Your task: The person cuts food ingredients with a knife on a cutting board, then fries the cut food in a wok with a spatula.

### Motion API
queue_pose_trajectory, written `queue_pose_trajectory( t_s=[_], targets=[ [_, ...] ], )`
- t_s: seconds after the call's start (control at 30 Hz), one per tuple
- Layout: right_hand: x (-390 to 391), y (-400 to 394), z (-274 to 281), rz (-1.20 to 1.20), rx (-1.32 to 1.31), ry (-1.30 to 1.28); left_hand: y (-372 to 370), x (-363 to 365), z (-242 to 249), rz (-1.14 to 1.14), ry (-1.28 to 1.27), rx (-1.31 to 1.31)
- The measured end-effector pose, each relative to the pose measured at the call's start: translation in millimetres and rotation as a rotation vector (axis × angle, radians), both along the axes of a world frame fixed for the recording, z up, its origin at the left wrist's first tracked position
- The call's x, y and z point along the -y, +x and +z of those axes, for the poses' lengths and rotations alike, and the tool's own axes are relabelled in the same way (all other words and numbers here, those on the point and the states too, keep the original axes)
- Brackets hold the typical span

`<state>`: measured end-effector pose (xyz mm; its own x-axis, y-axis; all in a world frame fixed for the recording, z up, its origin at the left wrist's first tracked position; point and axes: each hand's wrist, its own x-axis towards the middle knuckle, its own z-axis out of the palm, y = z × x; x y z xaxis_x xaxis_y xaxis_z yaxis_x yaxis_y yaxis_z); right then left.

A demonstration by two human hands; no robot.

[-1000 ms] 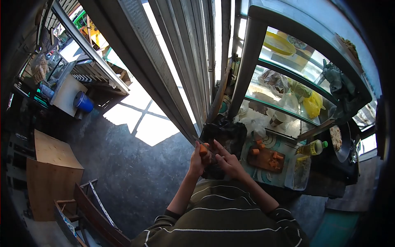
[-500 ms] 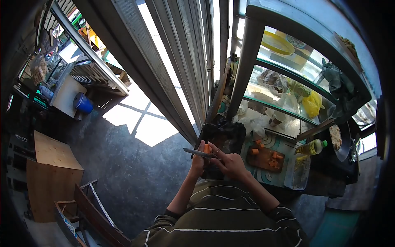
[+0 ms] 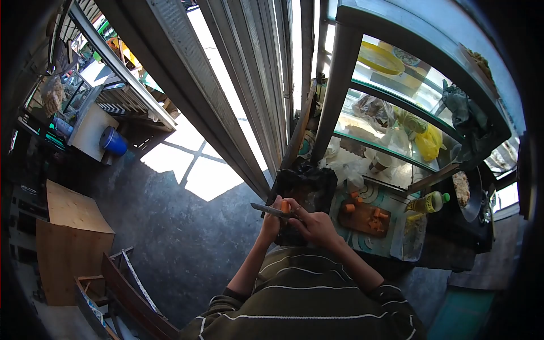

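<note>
My left hand (image 3: 271,224) is closed around a short piece of carrot (image 3: 285,205), held upright in front of my chest. A knife (image 3: 264,209) lies across the carrot, its blade pointing left, and its handle is hidden in my closed right hand (image 3: 317,226). The fingers of my right hand also reach to the carrot. Just beyond and beneath both hands is a container lined with a black plastic bag (image 3: 319,180). To the right, a brown cutting board (image 3: 357,224) carries carrot chunks (image 3: 349,208) and smaller cut bits.
A glass display case (image 3: 350,85) with plastic bags inside stands at the right. Near it are an oil bottle (image 3: 428,202), a clear plastic tub (image 3: 409,241) and a frying pan (image 3: 475,207). Metal shutter panels (image 3: 238,73) rise ahead. A blue bucket (image 3: 115,141) and wooden box (image 3: 76,232) stand left.
The knife and both hands have shifted very slightly around the carrot. My grip on both things is the same, and the surroundings look unchanged.
</note>
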<state>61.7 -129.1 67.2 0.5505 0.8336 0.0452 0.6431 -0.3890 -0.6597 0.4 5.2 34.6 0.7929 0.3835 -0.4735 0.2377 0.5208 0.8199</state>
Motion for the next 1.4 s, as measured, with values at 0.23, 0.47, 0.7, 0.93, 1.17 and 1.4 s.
queue_pose_trajectory(
  t_s=[0.23,0.47,0.7,0.93,1.17,1.4],
  targets=[
    [-1,7,2,-0.015,-0.057,0.065,-3,-1,-13,-0.089,0.082,0.089],
    [3,5,9,-0.041,-0.076,0.04,8,4,-6,-0.004,0.033,0.013],
    [1,9,7,-0.048,-0.066,0.08,4,4,-10,-0.088,0.138,0.092],
    [-10,5,-36,-0.11,-0.344,0.398,5,8,-10,0.015,0.26,0.058],
    [9,24,-26,0.021,-2.189,0.512,0,4,9,-0.109,0.095,0.136],
    [-1,5,9,-0.332,-1.618,0.364,1,-6,-7,-0.033,-0.124,0.052]
  ],
)
